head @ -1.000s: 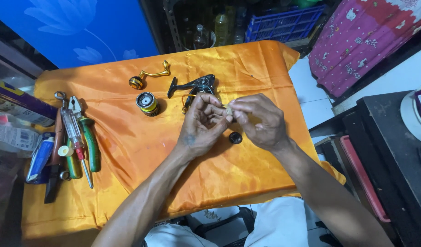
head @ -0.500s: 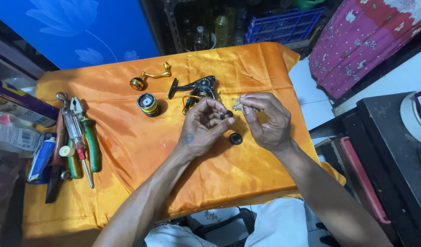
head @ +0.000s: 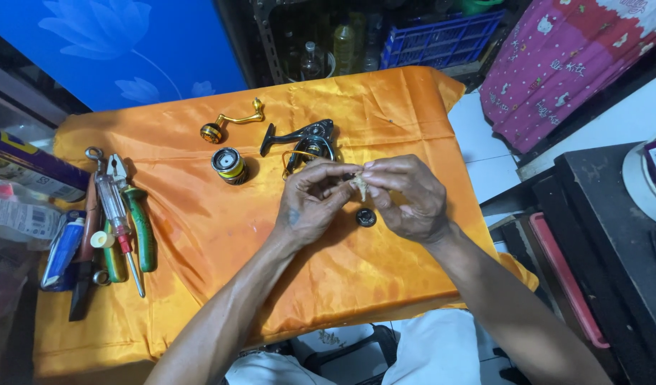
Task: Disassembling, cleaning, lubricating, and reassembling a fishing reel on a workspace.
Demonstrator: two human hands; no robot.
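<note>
Orange cloth (head: 199, 214), small part (head: 359, 187) between fingers (head: 342, 171)

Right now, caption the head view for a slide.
Both hands pinch a small part above an orange cloth beside a fishing reel body.

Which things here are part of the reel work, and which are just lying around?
In use: left hand, right hand, small pale part, reel body, spool, handle, black cap.
Lying about: pliers, screwdriver, blue crate.

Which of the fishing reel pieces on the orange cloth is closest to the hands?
The small round black cap, lying just below the fingertips. The reel body, spool and gold crank handle all sit farther back.
</note>
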